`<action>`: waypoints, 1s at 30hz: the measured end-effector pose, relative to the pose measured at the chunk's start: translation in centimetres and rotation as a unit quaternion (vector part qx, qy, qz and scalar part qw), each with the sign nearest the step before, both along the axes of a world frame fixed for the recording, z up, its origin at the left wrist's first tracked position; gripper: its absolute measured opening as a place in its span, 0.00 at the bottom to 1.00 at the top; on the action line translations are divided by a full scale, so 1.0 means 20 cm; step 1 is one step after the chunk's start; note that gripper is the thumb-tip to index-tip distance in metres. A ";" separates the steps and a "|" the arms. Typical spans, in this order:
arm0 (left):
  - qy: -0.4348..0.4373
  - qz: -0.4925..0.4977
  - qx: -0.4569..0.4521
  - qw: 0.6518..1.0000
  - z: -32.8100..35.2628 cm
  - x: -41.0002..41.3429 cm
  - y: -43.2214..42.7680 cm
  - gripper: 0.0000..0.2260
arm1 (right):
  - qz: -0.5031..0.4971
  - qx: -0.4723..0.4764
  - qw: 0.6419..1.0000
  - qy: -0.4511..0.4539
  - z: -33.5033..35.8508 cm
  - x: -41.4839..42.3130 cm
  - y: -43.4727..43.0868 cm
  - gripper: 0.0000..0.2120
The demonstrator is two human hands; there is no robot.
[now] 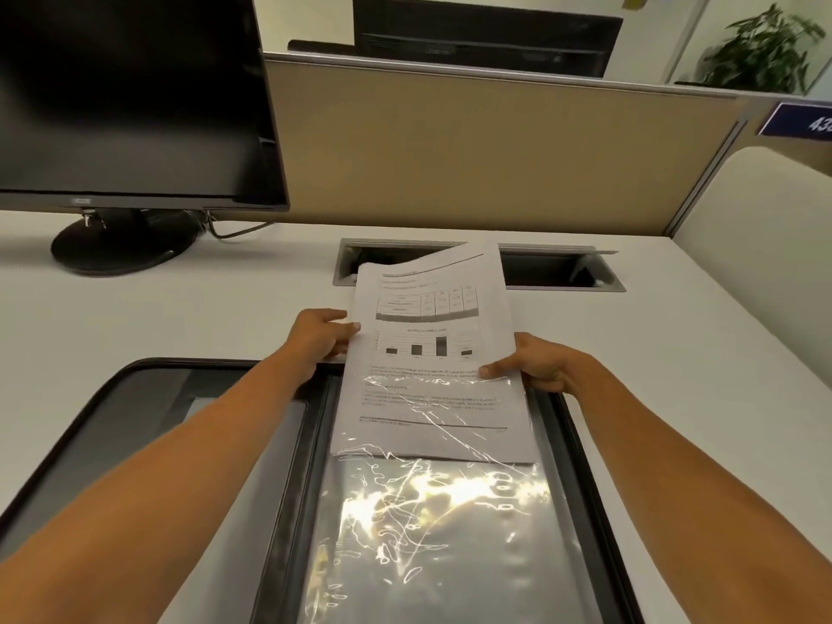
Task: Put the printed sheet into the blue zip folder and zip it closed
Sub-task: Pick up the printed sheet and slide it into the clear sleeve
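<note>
Single view only, from head height, tilted forward and down over a white desk [180,317]. Close above both forearms, which enter from the bottom edge and reach away from the lens. Open folder [108,398] cut off by the lower frame edge, very near. Facing a tan partition [450,150] at the desk's far side, with a dark monitor [126,92] at upper left. Wide-angle bending at the edges. No second view to share anything with.

white printed sheet [432,353] with black bar chart; dark-edged zip folder [112,398]
</note>
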State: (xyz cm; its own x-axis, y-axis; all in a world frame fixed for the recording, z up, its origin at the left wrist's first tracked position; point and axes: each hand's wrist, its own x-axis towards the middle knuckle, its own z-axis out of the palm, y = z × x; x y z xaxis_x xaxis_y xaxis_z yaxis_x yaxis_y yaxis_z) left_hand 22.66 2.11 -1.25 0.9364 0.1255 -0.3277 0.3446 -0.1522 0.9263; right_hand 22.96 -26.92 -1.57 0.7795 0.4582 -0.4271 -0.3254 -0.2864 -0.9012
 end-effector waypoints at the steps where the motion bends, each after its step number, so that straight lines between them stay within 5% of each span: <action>1: -0.002 -0.011 0.013 1.000 0.01 0.00 0.00 0.18 | 0.000 0.000 1.000 0.001 0.00 0.00 0.00 0.19; 6: 0.011 -0.068 0.058 0.996 0.01 -0.01 0.04 0.15 | -0.104 0.036 0.994 0.006 0.00 0.01 0.02 0.09; 11: 0.033 -0.176 0.118 0.977 0.04 -0.01 0.09 0.12 | -0.263 -0.001 0.965 -0.013 -0.02 0.05 0.06 0.12; 14: 0.044 -0.194 0.126 0.972 0.05 -0.01 0.08 0.11 | -0.230 -0.036 0.972 -0.029 -0.02 0.05 0.06 0.11; 22: 0.012 -0.024 0.012 1.000 0.00 0.02 0.04 0.24 | -0.079 -0.008 0.996 0.046 0.02 0.01 -0.03 0.09; 27: -0.011 -0.091 0.077 0.993 0.00 0.02 0.02 0.30 | -0.132 -0.009 0.991 0.015 0.02 0.02 0.00 0.07; 30: -0.002 -0.138 0.118 0.983 0.02 0.02 0.01 0.30 | -0.244 -0.014 0.969 -0.024 0.00 0.02 0.05 0.17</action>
State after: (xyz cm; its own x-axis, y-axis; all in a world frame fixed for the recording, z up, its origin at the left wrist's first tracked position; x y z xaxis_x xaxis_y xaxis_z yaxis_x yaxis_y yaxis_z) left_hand 22.98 2.28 -0.94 0.9466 -0.0622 -0.3162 0.2562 -0.4500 0.8555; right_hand 23.41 -25.96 -1.64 0.9200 0.0186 -0.3915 -0.3858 -0.1335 -0.9129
